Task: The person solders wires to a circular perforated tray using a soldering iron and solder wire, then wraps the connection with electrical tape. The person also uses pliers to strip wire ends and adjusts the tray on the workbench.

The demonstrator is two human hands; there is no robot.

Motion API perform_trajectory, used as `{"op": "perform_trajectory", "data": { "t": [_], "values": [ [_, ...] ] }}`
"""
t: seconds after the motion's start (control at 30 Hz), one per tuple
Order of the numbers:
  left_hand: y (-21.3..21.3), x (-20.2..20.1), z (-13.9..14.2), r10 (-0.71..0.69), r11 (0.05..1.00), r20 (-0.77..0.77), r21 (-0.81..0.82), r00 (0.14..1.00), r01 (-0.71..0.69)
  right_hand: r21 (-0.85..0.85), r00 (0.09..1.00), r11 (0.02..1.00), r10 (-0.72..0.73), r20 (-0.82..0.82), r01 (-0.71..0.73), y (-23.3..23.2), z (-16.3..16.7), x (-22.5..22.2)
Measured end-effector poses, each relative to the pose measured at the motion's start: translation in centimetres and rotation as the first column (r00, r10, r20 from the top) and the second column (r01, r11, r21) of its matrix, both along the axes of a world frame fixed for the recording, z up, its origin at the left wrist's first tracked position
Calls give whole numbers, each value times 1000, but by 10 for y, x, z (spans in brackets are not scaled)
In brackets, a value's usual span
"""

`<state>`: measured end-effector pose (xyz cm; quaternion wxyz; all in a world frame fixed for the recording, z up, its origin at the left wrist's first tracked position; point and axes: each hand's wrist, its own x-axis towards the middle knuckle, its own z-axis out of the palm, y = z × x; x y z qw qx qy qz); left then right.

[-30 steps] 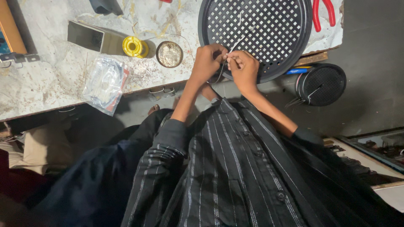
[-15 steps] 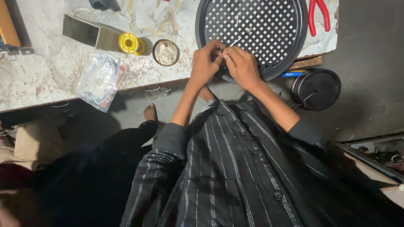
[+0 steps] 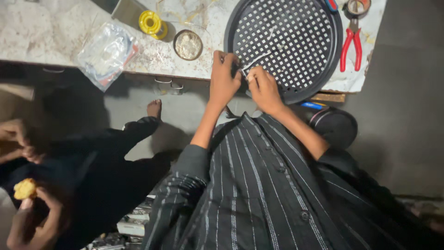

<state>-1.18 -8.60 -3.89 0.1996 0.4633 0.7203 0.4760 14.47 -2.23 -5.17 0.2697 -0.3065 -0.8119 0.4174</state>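
A round black perforated grille (image 3: 296, 28) lies on the marble worktop (image 3: 51, 32), its near rim over the table edge. My left hand (image 3: 224, 78) grips that near rim with curled fingers. My right hand (image 3: 262, 88) is beside it, pinching a thin white cable tie (image 3: 260, 58) that runs up across the grille's holes. The two hands almost touch at the rim. My sleeves are black with thin white stripes.
Red-handled pliers (image 3: 350, 46) lie right of the grille. A small round tin (image 3: 188, 45), a yellow spool (image 3: 151, 24) and a clear plastic bag (image 3: 107, 54) sit to the left. A black round object (image 3: 334, 126) is below the table. Another person's hands (image 3: 27, 217) hold food at lower left.
The view has shifted, so the table and grille now sit further right and higher. My hands stay together on the grille's near rim. Another person's hands have come into view at the lower left.
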Motion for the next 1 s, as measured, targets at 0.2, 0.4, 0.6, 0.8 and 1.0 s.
{"op": "perform_trajectory", "data": {
  "t": [0.2,0.4,0.6,0.8,1.0],
  "values": [
    [-18,28,1,193,980,-16,-52,981,-193,338,983,928,112,148,-156,67,38,18],
    [-10,43,-4,300,939,-40,-164,953,-302,360,928,860,290,235,-360,91,43,11],
    [-7,47,-5,336,919,-46,-203,941,-338,413,896,799,349,273,-437,89,37,14],
    [-6,47,-8,319,934,-48,-153,946,-323,394,880,790,380,285,-469,76,30,5],
    [-8,46,-12,324,935,-54,-134,944,-329,364,896,820,386,219,-442,59,28,-9]
  ]
}}
